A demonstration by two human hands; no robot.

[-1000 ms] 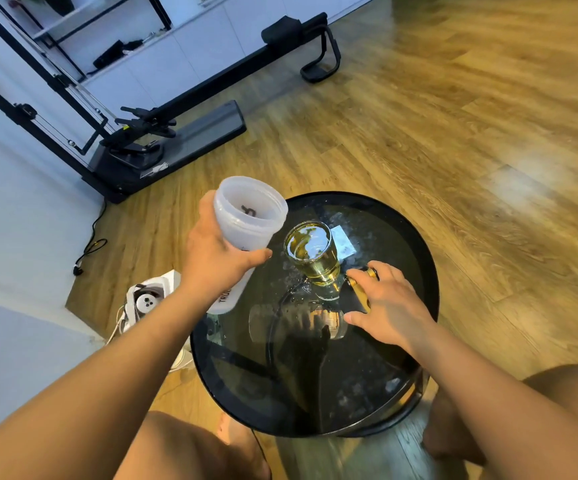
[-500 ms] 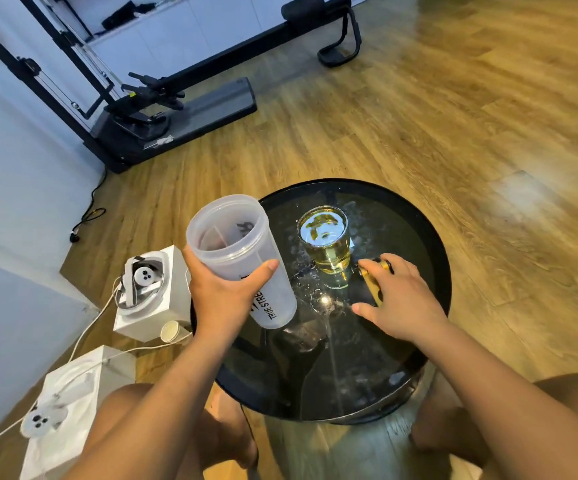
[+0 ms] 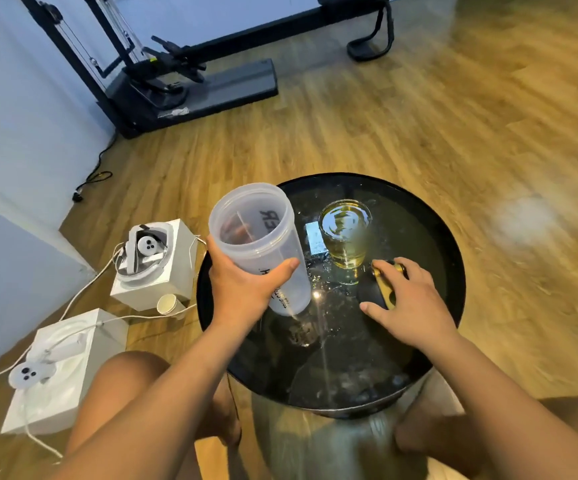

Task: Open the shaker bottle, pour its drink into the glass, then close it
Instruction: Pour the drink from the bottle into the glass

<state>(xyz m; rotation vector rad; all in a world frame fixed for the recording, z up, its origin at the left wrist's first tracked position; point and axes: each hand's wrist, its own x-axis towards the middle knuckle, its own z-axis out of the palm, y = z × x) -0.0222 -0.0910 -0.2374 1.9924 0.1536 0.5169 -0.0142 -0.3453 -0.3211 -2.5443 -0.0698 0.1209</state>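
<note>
The translucent shaker bottle (image 3: 263, 244) is lidless and looks empty, held nearly upright at the left edge of the round black glass table (image 3: 446, 237). My left hand (image 3: 242, 289) is wrapped around its lower half. A stemmed glass (image 3: 346, 233) with yellow drink stands at the table's middle, just right of the bottle. My right hand (image 3: 408, 303) lies over the black and gold lid (image 3: 384, 285) on the table, right of the glass, with fingers curled on the lid.
A small silvery card (image 3: 315, 239) lies behind the glass. Two white boxes (image 3: 156, 268) with white devices and cables sit on the wooden floor to the left, with a paper cup (image 3: 169, 304). Black exercise equipment (image 3: 190, 81) stands at the back. My knees are under the table.
My left hand brought the bottle from tilted by the glass back down to upright at the table's left edge. The right hand stayed on the lid. The camera view shifted.
</note>
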